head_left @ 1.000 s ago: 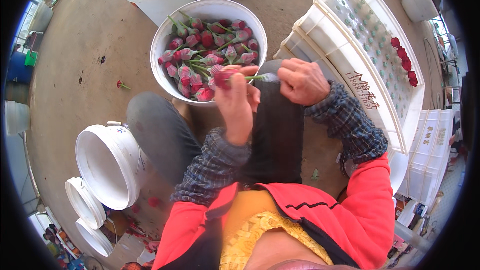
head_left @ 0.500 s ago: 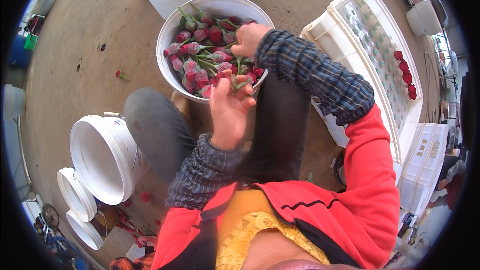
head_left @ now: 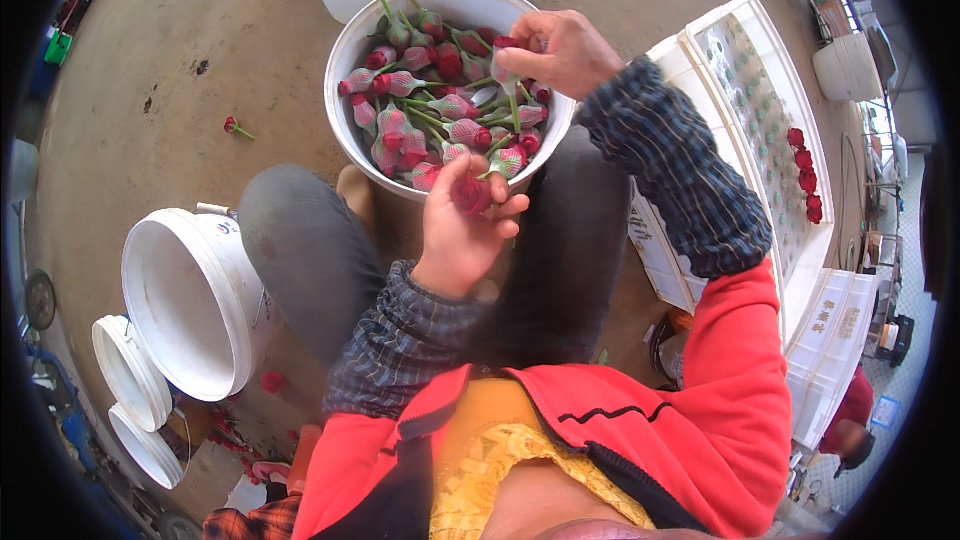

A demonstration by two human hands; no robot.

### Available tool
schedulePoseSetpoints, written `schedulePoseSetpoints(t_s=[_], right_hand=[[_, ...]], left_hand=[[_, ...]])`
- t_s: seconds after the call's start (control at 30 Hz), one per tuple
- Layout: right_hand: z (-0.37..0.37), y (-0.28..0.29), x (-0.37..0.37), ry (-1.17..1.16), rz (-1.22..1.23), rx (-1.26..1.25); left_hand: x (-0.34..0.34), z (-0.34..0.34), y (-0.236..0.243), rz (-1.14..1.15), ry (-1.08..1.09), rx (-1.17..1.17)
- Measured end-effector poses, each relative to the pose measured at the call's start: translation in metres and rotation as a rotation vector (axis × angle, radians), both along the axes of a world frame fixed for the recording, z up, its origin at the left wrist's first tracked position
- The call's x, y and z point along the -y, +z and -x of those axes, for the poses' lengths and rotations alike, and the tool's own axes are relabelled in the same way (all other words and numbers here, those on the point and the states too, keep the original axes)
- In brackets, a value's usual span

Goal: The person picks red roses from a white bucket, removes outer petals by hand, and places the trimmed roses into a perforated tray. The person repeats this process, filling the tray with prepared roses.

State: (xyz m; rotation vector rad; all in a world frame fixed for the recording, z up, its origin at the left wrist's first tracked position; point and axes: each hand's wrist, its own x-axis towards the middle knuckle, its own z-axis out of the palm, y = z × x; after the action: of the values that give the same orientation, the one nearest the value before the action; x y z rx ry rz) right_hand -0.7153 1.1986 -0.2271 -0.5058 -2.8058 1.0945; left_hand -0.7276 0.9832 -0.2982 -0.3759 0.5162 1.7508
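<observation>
A white bucket (head_left: 345, 130) between my knees is full of red rosebuds (head_left: 400, 85), most wrapped in pale mesh sleeves. My left hand (head_left: 462, 230) is palm up at the bucket's near rim, its fingers curled round a bare red rose (head_left: 472, 194). Over the bucket's right side, my right hand (head_left: 570, 52) pinches a netted rose (head_left: 504, 62) by its upper part, the stem pointing down. The bloom is partly covered by my fingers.
On the right stands a white crate (head_left: 700, 80) with a holed insert and a row of red roses (head_left: 806, 175). White buckets (head_left: 190, 305) lie tipped at left. A single rose (head_left: 236, 127) lies on the floor; loose blooms (head_left: 272, 382) lie behind the buckets.
My right hand has lifted out of the bucket, rightward, with a netted rose. A red bloom now shows in my left hand, where a green stem and leaf showed before. The view has shifted slightly.
</observation>
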Motion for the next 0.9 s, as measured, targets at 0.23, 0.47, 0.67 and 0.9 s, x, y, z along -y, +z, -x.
schedulePoseSetpoints(t_s=[0.23, 0.47, 0.67, 0.9], right_hand=[[-0.075, 0.020, 0.034, 0.345, 0.054, 0.032], [-0.108, -0.011, 0.032, 0.204, 0.101, -0.057], [-0.113, -0.026, 0.038, 0.297, -0.166, -0.342], [-0.125, -0.022, 0.025, 0.407, -0.473, -0.073]], left_hand=[[-0.023, -0.022, 0.015, -0.184, -0.313, -0.345], [-0.028, -0.029, 0.019, -0.123, -0.266, -0.431], [-0.021, -0.024, 0.023, -0.141, -0.364, -0.456], [-0.021, -0.022, 0.014, -0.352, -0.317, -0.192]])
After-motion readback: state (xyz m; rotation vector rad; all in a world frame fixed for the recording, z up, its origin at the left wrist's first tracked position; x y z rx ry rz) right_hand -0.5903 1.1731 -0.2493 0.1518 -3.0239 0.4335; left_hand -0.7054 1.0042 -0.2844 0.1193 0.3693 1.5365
